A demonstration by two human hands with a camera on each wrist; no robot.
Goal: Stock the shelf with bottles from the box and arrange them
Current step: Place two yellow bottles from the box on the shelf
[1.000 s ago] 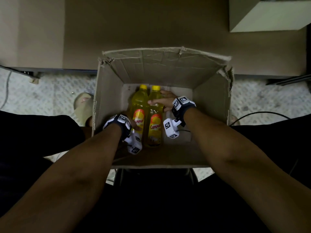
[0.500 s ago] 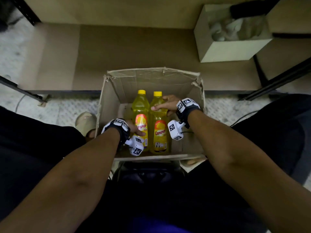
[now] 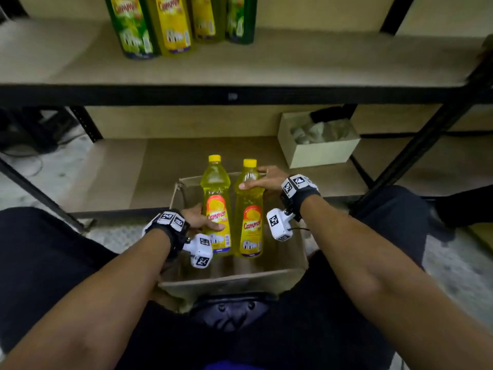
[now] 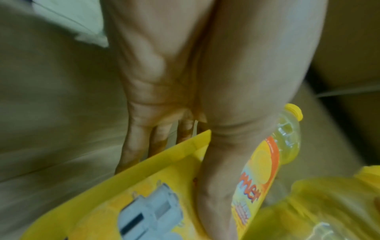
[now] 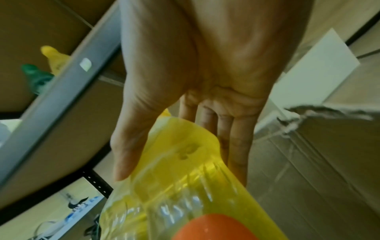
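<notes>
Two yellow bottles with yellow caps hang side by side above the open cardboard box (image 3: pixel 229 283). My left hand (image 3: pixel 198 218) grips the left bottle (image 3: pixel 216 193) at its label, thumb across the front; the left wrist view shows that thumb (image 4: pixel 222 170) lying over the label and the fingers behind the bottle (image 4: pixel 265 165). My right hand (image 3: pixel 262 180) holds the right bottle (image 3: pixel 248 212) around its upper shoulder, with thumb in front and fingers behind, as the right wrist view shows on the bottle (image 5: pixel 185 178).
The upper shelf board (image 3: pixel 293 62) carries several green and yellow bottles (image 3: pixel 173 25) at its back left, with bare board to the right. A small white box (image 3: pixel 318 148) sits on the lower shelf. Black uprights (image 3: pixel 416 153) frame the shelf.
Both hands have lifted the two bottles out of the box and higher. The view has tilted up, bringing the upper shelf and its bottles into sight.
</notes>
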